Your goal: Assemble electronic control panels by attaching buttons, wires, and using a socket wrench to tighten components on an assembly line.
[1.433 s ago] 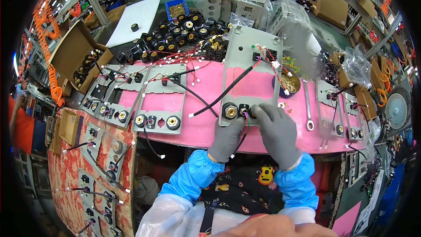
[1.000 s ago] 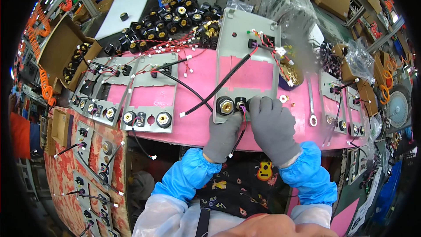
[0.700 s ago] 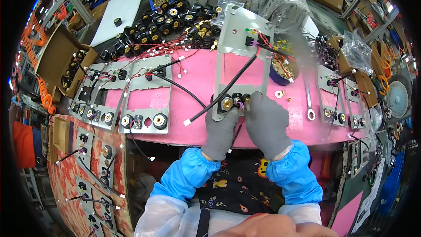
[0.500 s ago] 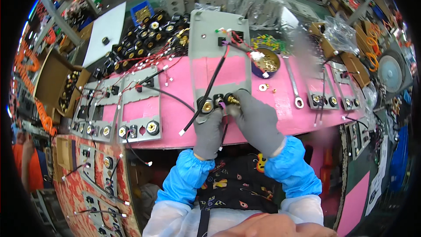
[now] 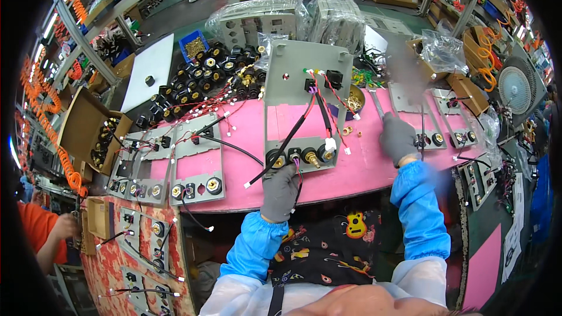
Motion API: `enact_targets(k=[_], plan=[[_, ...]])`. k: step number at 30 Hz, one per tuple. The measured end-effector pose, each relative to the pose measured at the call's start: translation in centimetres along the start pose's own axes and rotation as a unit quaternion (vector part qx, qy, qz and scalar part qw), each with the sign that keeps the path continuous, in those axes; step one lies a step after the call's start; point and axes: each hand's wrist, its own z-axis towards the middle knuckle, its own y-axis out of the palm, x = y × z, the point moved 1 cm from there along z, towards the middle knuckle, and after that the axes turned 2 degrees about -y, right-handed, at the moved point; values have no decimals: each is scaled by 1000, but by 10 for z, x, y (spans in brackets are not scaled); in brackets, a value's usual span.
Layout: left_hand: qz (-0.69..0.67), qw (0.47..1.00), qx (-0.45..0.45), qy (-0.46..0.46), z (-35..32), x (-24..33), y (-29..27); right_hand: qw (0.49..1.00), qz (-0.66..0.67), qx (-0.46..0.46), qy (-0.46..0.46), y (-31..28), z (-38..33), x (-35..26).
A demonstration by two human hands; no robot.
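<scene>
A grey metal panel [image 5: 310, 73] stands on the pink work surface [image 5: 243, 172] in front of me, with red, black and purple wires hanging from its switch parts. Along its near edge sit black round fittings and a brass threaded stem [image 5: 312, 160]. My left hand [image 5: 280, 193], in a grey glove, is closed on that near edge beside the fittings. To the right, my gloved right hand [image 5: 399, 137] is closed over the lower part of a steel combination wrench [image 5: 378, 105]. Its ring end is hidden under the hand. Small brass nuts [image 5: 348, 131] lie between panel and wrench.
More wired grey panels [image 5: 198, 196] lie left and right. Behind are a heap of black knobs [image 5: 202, 76], a bowl of brass parts [image 5: 355, 100] and plastic-wrapped housings [image 5: 333, 17]. A person in orange [image 5: 44, 234] is at the far left; another sits at the back.
My right hand has left the brass stem on the panel and moved right onto the wrench. My left hand stays at the panel's near edge. The whole view has shifted slightly.
</scene>
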Motion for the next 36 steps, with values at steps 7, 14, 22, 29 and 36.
enact_targets(k=[7, 14, 22, 29, 36], plan=[[-1, 999, 33, -12, -3, 9, 8, 991, 126, -26, 31, -20, -9, -10], [-37, 999, 5, -25, 1, 3, 2, 732, 680, 5, 39, 1, -74, 4], [67, 994, 78, 26, 1, 4, 11, 649, 744, 158, 24, -26, -67, -3], [204, 975, 41, 72, 0, 1, -3, 690, 689, 195, 105, -23, -92, 4], [168, 984, 25, 49, -1, -3, -23, 652, 742, 64, 145, -29, -152, 12]])
